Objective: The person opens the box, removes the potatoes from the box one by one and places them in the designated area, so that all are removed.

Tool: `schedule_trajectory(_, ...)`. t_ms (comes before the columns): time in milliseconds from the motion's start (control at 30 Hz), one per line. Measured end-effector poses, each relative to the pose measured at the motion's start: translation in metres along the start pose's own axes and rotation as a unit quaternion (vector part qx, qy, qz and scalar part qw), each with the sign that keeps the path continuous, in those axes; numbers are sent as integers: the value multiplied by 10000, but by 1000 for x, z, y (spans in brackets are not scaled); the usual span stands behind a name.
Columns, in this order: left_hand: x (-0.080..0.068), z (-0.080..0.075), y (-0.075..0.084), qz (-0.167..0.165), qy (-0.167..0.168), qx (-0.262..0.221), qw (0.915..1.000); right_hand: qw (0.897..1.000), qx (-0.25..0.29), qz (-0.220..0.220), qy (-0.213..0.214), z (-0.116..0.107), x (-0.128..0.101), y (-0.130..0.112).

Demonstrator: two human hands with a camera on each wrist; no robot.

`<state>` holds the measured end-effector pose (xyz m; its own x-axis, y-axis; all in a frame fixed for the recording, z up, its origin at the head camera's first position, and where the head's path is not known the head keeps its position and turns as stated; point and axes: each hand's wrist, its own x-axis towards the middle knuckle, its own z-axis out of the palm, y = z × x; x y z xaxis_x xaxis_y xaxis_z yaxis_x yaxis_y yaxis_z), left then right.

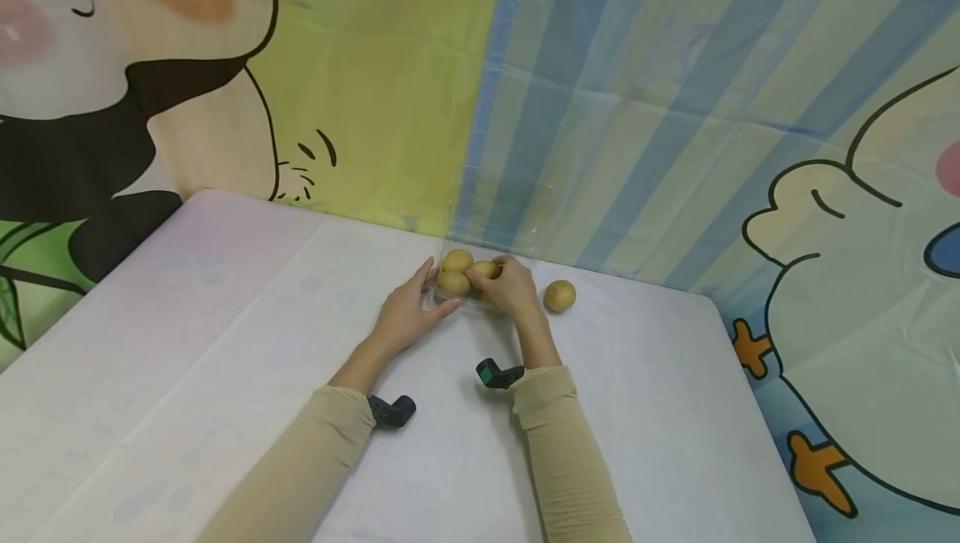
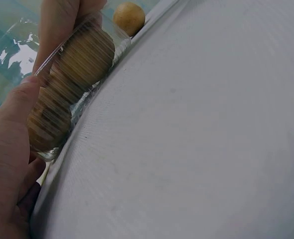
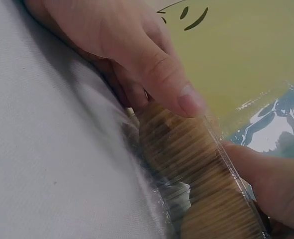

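Nearest: two beige sleeves [image 1: 573, 460], forearms reaching forward over the white-covered desk [image 1: 435, 451], with a black wrist unit [image 1: 392, 412] at each wrist. Left hand [image 1: 408, 309] is at the near-left corner of a clear ribbed plastic box [image 1: 471, 304]: thumb along the near wall up by the rim, fingers round the left end, thumb and fingers well spread, box held between them. Right hand [image 1: 514, 286] is over the right part of the box, fingers nearly together, thumb and fingertips pinching one potato [image 1: 483, 268] inside the box. Two more potatoes [image 1: 453, 283] sit in the left half, one behind the other, touching; another shows partly under the right hand, mostly hidden. Box rests on the desk near its far edge. One loose potato [image 1: 559, 296] is on the desk, just right of the right hand, outside the box. Clear lid [image 3: 270, 127] stands raised at the box's far side, glare on it. Behind that: cartoon-print backdrop [image 1: 390, 93], yellow left, blue stripes right.
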<state>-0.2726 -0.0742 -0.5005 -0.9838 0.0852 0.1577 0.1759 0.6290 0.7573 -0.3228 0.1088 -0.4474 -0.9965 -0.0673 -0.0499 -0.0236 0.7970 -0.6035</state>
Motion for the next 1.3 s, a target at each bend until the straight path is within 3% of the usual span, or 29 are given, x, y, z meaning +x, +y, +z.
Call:
schedule_trajectory(267,-1,-1,-2,-10,22,-10,10000,9996,142,-243,-104,-2,1,-2)
schedule_trajectory(667,2,2,-5,120,90,7,9999,9939,-101,-883,647,3,5,3)
schedule_trajectory(967,2,2,-3,55,90,44,9999,9913,-124,-1014,831,5,6,7)
schedule_trajectory(1300,0,1,-3,80,60,-27,9999,9916,193,-941,864,5,3,6)
